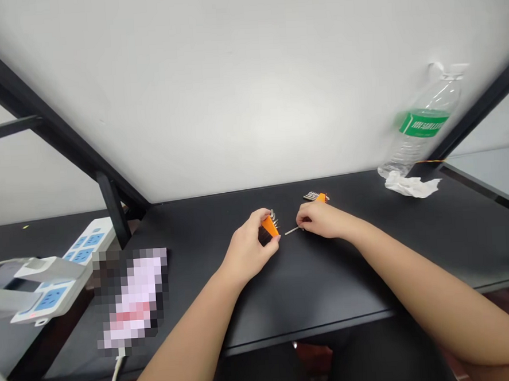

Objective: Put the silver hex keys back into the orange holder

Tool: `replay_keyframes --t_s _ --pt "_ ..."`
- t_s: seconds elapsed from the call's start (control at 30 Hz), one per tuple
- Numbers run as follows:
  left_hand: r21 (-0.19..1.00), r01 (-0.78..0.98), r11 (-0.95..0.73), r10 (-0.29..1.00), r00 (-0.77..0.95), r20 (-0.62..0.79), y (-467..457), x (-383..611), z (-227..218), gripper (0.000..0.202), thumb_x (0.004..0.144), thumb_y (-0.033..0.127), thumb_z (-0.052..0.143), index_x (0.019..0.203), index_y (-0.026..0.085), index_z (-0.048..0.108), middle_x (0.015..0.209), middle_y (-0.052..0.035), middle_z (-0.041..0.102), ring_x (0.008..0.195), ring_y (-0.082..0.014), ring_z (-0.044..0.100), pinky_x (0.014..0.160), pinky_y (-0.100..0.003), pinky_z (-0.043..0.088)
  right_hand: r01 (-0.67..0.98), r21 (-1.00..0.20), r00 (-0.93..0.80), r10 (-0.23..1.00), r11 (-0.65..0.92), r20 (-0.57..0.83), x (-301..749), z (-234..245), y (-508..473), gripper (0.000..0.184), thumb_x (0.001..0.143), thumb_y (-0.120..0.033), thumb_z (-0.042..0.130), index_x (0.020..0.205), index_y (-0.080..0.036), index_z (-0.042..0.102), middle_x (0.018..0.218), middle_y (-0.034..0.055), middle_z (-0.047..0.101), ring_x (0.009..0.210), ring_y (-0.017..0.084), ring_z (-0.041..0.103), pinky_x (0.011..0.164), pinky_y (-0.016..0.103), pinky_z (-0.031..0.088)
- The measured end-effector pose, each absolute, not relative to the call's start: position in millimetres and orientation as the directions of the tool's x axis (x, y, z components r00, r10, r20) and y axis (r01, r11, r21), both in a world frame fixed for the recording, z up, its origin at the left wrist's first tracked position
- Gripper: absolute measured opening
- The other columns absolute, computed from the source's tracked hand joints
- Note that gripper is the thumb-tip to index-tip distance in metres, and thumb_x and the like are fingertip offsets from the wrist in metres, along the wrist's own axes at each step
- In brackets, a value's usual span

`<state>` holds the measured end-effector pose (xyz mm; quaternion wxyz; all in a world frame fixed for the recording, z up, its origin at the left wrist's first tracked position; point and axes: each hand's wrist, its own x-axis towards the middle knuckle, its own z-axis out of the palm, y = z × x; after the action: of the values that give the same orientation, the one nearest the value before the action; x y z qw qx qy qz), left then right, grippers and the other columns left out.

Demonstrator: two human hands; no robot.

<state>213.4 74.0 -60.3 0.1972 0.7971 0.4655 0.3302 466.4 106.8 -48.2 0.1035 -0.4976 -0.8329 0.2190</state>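
My left hand (249, 245) is closed around an orange holder (269, 226) with several metal hex keys sticking out of its top. My right hand (320, 219) rests on the black table (329, 278) and pinches a single thin metal hex key (291, 231), whose free end points toward the orange holder. The two hands are a short gap apart. A second orange holder (316, 197) with several keys lies on the table just behind my right hand.
A clear plastic bottle (423, 125) with a green label stands at the back right beside a crumpled white tissue (411, 185). A white power strip (65, 271) with blue sockets lies at the left, next to a blurred-out object (134, 295) with a white cable.
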Motion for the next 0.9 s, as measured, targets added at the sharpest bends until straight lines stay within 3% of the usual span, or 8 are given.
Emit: replay_keyframes --t_s 0.27,0.5,0.6,0.77,0.9 --pt "0.666 0.573 -0.477 0.877 0.354 0.324 74.0 213.5 -62.0 0.052 0.084 0.029 0.072 0.132 0.030 0.051 0.129 -0.0030 0.069 0.119 -0.0228 0.068 0.104 -0.039 0.056 0.843 -0.465 -0.376 0.914 0.269 -0.153 465.5 -43.7 105.6 0.017 0.084 -0.007 0.057 0.076 -0.017 0.069 0.085 0.0040 0.073 0.073 0.017 0.064 0.069 0.028 0.045" --pt "0.670 0.561 -0.487 0.872 0.351 0.340 72.4 214.6 -63.0 0.054 0.083 0.028 0.072 0.133 0.029 0.050 0.127 -0.0032 0.070 0.120 -0.0225 0.068 0.105 -0.039 0.055 0.944 -0.304 -0.225 0.928 0.132 -0.297 454.1 -34.3 94.4 0.009 0.075 -0.011 0.064 0.072 -0.018 0.062 0.070 0.0049 0.067 0.059 0.019 0.058 0.055 0.029 0.037" --pt "0.649 0.578 -0.496 0.868 0.344 0.358 73.9 214.3 -63.5 0.054 0.083 0.027 0.072 0.133 0.029 0.050 0.129 -0.0033 0.070 0.118 -0.0226 0.069 0.104 -0.040 0.056 0.909 -0.345 -0.308 0.934 0.233 -0.180 454.1 -35.5 92.4 0.014 0.073 -0.009 0.064 0.070 -0.019 0.055 0.071 0.0033 0.064 0.060 0.017 0.055 0.055 0.028 0.035" --pt "0.636 0.589 -0.498 0.866 0.295 0.404 75.4 213.6 -63.1 0.053 0.082 0.025 0.073 0.131 0.027 0.052 0.126 -0.0043 0.070 0.114 -0.0226 0.071 0.099 -0.038 0.058 0.604 -0.546 -0.558 0.797 0.580 0.230 453.1 -37.2 88.9 0.013 0.082 -0.006 0.058 0.079 -0.019 0.056 0.079 0.0003 0.060 0.069 0.013 0.053 0.065 0.025 0.041" --pt "0.642 0.573 -0.509 0.859 0.285 0.426 74.5 214.3 -61.8 0.053 0.082 0.024 0.073 0.130 0.027 0.052 0.125 -0.0041 0.071 0.112 -0.0216 0.071 0.100 -0.037 0.058 0.509 -0.533 -0.569 0.729 0.676 0.381 450.7 -36.9 85.3 0.011 0.090 -0.010 0.058 0.084 -0.018 0.061 0.083 0.0015 0.059 0.071 0.013 0.053 0.068 0.026 0.042"
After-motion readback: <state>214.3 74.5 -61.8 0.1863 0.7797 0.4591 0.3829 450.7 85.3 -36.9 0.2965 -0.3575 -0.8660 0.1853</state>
